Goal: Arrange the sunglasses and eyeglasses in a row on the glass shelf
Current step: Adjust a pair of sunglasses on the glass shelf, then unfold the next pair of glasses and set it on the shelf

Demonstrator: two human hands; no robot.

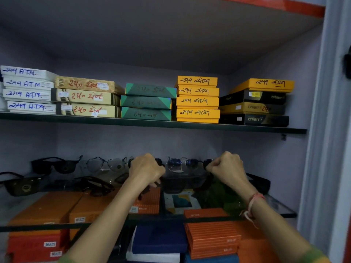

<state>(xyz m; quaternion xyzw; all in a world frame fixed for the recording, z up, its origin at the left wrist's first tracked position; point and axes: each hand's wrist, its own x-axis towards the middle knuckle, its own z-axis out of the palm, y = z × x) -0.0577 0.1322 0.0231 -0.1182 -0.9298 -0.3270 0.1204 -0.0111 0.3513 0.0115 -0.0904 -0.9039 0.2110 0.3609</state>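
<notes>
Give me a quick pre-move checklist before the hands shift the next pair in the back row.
1. Left hand closed on a dark pair: ok.
2. Right hand closed on a dark pair's end: ok.
3. Blue-lensed sunglasses between the hands standing in the row: ok.
4. Clear aviator eyeglasses in the row: ok.
5. Front pairs on the glass shelf lined up: not ok, scattered.
6. Even row spacing behind the hands: cannot tell.

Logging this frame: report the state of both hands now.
Left hand: closed on dark sunglasses in the back row of the glass shelf.
Right hand: closed on round sunglasses in the same row.
</notes>
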